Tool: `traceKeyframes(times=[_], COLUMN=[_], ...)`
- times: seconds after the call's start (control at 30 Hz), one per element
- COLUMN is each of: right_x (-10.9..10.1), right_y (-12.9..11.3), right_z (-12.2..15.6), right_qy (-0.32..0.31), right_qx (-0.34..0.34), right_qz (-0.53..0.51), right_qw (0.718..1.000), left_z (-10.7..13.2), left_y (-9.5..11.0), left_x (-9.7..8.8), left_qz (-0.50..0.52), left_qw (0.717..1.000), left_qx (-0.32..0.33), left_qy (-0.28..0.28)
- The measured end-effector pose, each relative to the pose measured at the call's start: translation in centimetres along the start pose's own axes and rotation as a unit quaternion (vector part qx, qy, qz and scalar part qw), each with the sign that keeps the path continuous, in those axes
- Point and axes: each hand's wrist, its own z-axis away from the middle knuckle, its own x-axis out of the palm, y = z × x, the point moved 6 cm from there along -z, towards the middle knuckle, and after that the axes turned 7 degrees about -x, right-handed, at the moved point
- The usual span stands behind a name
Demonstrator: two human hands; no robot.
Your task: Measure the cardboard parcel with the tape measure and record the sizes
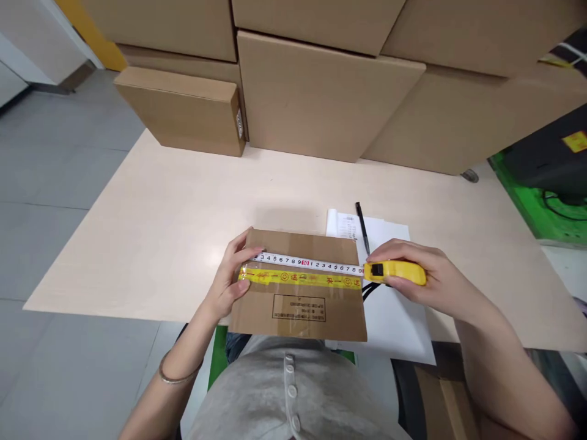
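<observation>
A small cardboard box [298, 293] with yellow printed tape [316, 279] across its top sits at the table's front edge. My left hand [235, 272] grips the box's left side, its fingers pressing the end of a white tape blade [316, 264] against the box. The blade runs out straight across the top to the right edge. There my right hand [413, 266] is closed around a yellow tape measure [398, 272]. A black strap [370, 289] hangs below the tape measure.
White papers [398, 330] lie under and right of the box, with a black pen [362, 223] on them. Large cardboard boxes [321, 98] line the table's back, and a smaller box [183, 110] leans there at left. A green crate [532, 201] is at right.
</observation>
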Motion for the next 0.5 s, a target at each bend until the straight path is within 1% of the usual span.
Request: traceKeyframes(times=[0.1, 0.23, 0.33, 0.5], right_x=[0.3, 0.6, 0.6, 0.6], right_y=[0.5, 0.7, 1.1, 1.5], right_z=[0.6, -0.1, -0.8, -1.2], right_qy=[0.024, 0.05, 0.048, 0.04], right_qx=[-0.007, -0.029, -0.028, -0.038], right_qz=[-0.026, -0.055, -0.05, -0.054], right_qw=[0.999, 0.997, 0.997, 0.997], left_z=[0.1, 0.1, 0.0, 0.1], left_y=[-0.2, 0.1, 0.4, 0.5], left_x=[-0.2, -0.3, -0.2, -0.2], left_qz=[-0.012, -0.009, -0.011, -0.014], left_qw=[1.0, 1.0, 1.0, 1.0], left_qx=[-0.017, -0.006, 0.006, 0.007], left_qy=[0.002, -0.01, -0.019, -0.014])
